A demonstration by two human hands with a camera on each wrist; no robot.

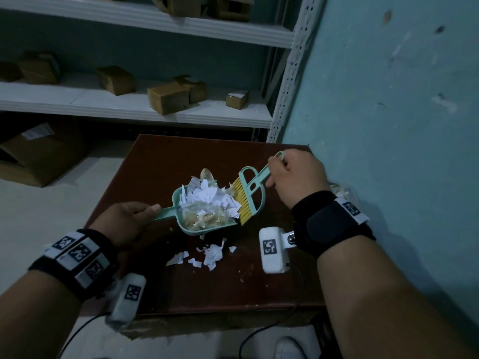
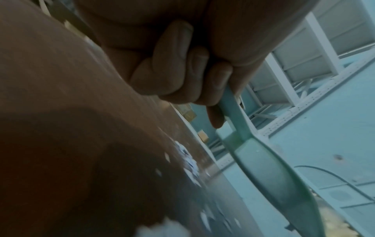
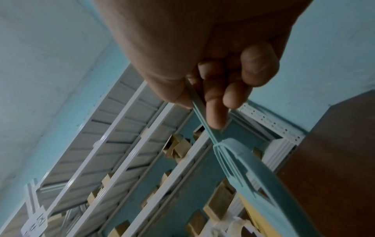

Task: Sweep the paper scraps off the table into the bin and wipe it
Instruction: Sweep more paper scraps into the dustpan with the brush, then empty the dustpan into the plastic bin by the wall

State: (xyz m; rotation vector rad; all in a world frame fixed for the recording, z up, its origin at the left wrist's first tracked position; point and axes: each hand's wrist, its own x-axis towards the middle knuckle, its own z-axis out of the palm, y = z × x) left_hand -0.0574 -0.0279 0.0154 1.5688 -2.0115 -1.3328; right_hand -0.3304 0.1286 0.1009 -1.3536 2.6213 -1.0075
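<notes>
My left hand (image 1: 129,220) grips the handle of a small teal dustpan (image 1: 197,229), held over the dark brown table (image 1: 259,286) and piled with white paper scraps (image 1: 207,199) and yellowish wrappers. In the left wrist view, my fingers (image 2: 182,64) curl round that dustpan handle (image 2: 233,112). My right hand (image 1: 295,174) holds the handle of a teal brush (image 1: 252,186) whose yellow bristles (image 1: 242,200) rest against the pile at the pan's open edge. The right wrist view shows the brush handle (image 3: 201,115) pinched in my fingers. More loose scraps (image 1: 210,255) lie on the table below the pan.
A white metal shelf (image 1: 155,110) with small cardboard boxes (image 1: 168,98) stands behind the table. The teal wall (image 1: 388,99) runs along the right. A large cardboard box (image 1: 39,154) sits on the floor at left. Crumpled wrappers (image 1: 339,190) lie at the table's right edge. No bin is in view.
</notes>
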